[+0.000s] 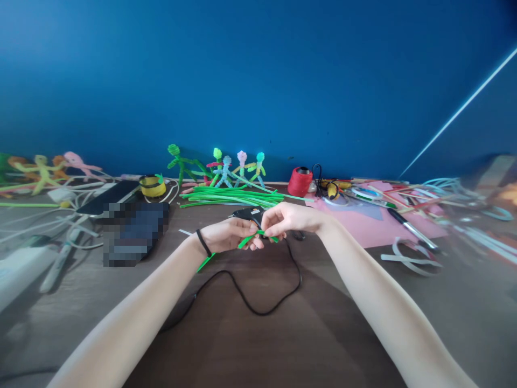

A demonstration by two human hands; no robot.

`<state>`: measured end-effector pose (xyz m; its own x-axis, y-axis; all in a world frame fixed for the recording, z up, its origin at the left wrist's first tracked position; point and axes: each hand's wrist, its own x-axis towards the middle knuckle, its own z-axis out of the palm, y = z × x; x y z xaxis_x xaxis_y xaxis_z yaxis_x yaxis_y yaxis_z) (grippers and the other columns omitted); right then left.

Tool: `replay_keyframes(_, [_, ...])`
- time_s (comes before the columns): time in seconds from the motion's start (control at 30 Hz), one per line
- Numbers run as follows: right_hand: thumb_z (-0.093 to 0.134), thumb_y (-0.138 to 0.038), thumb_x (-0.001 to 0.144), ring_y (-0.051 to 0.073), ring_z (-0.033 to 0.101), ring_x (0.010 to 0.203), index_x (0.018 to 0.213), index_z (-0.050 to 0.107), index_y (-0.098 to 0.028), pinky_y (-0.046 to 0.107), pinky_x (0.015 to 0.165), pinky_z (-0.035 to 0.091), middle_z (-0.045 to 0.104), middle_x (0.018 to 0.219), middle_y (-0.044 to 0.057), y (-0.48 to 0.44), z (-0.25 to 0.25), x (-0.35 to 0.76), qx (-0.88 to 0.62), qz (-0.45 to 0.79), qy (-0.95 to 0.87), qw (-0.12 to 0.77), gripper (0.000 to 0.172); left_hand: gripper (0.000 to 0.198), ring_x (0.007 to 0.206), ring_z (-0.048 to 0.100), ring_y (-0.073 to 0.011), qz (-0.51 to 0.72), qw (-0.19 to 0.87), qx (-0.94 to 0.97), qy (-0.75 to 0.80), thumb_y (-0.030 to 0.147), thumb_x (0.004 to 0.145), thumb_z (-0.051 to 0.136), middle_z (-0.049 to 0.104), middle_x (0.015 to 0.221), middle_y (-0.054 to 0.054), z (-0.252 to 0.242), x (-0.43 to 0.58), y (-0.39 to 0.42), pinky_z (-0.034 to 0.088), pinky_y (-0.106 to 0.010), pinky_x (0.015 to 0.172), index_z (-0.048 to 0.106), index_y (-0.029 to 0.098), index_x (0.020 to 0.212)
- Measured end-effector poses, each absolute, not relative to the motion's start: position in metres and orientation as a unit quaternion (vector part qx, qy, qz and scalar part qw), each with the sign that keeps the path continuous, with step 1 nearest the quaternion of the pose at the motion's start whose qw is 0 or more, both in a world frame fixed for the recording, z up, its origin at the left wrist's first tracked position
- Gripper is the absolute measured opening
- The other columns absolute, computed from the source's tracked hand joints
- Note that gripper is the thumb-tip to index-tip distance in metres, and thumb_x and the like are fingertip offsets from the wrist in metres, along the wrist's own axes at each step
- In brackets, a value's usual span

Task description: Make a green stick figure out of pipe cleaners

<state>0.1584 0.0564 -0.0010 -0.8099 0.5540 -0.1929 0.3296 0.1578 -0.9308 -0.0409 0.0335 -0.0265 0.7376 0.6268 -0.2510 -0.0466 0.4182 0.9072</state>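
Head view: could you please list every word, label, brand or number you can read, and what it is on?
No text is readable anywhere.
Unreadable, pixelated: dark rectangular block.
Too small or blurred: black hot-glue gun, red thread spool, yellow tape roll, black marker pen.
No print: green fuzzy pipe cleaner.

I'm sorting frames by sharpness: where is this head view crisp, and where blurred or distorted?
Head view: crisp at centre, where the left hand and right hand pinch the green pipe cleaner; right edge smeared beyond the pink sheet; a pixelated block masks something left of centre; wide lens splays the forearms; soft shadows on the table.
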Motion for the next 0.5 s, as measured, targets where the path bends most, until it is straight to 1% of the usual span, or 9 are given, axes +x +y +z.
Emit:
replay_keyframes(0.13, [0.065,-0.029,0.065,0.005,0.049,0.050,0.075,0.056,-0.013,0.018,0.048,0.038,0.058,0.061,-0.001,0.0570,-0.0032,0.1573,-0.281,0.589,-0.751,0.101,0.021,0.018,0.062,0.057,-0.0101,0.221,0.793,0.495,0.276,0.025,0.066,0.066,0.067,0.071,-0.007,-0.0284,-0.0400,0.0340,0.037,-0.023,0.062,0.060,0.009,0.073])
replay_keyframes(0.27, [0.065,-0.028,0.064,0.005,0.047,0.051,0.072,0.057,-0.013,0.017,0.046,0.035,0.057,0.063,-0.001,0.0573,-0.0040,0.1566,-0.268,0.594,-0.750,0.112,0.019,0.018,0.062,0.057,-0.0098,0.227,0.796,0.492,0.269,0.024,0.065,0.066,0.066,0.070,-0.006,-0.0289,-0.0386,0.0337,0.037,-0.022,0.061,0.060,0.009,0.072])
replay_keyframes(0.5, [0.066,-0.030,0.064,0.005,0.044,0.050,0.072,0.057,-0.013,0.017,0.045,0.033,0.057,0.063,-0.001,0.0575,-0.0042,0.1568,-0.274,0.586,-0.753,0.120,0.021,0.016,0.060,0.056,-0.0093,0.254,0.798,0.478,0.265,0.022,0.065,0.067,0.065,0.066,-0.005,-0.0295,-0.0358,0.0326,0.037,-0.021,0.059,0.058,0.009,0.070])
